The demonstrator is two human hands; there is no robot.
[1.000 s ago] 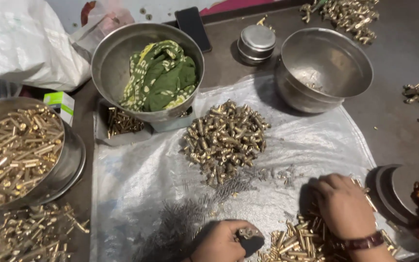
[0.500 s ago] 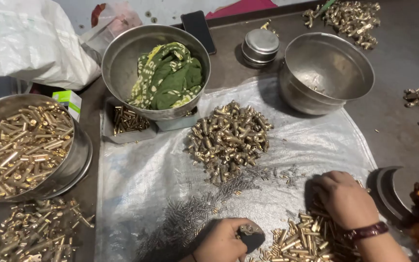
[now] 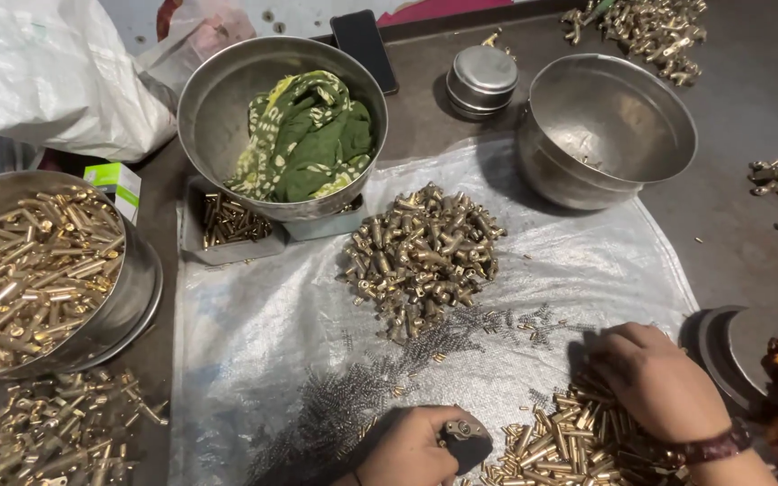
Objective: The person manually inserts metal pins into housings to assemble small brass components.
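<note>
- Compared with 1 second ago, the whole scene sits a little lower and more to the right in the frame; the head camera has shifted, while both hands stay at the bottom edge over the same pile.
- The pile of brass pins at the bottom right looks almost unchanged, so I judge the sorting is going on steadily, with no big step finished.
- The left hand, at bottom centre, is closed around a small dark tool with a round metal part on top.
- The right hand, at lower right, lies palm down on the brass pins, fingers bent and spread into them; whether it pinches 1 pin I cannot tell.
- The 2 hands are apart, with pins between them.
- Small grey springs lie on the plastic sheet left of the hands; a heap of brass fittings is at the centre.
</note>
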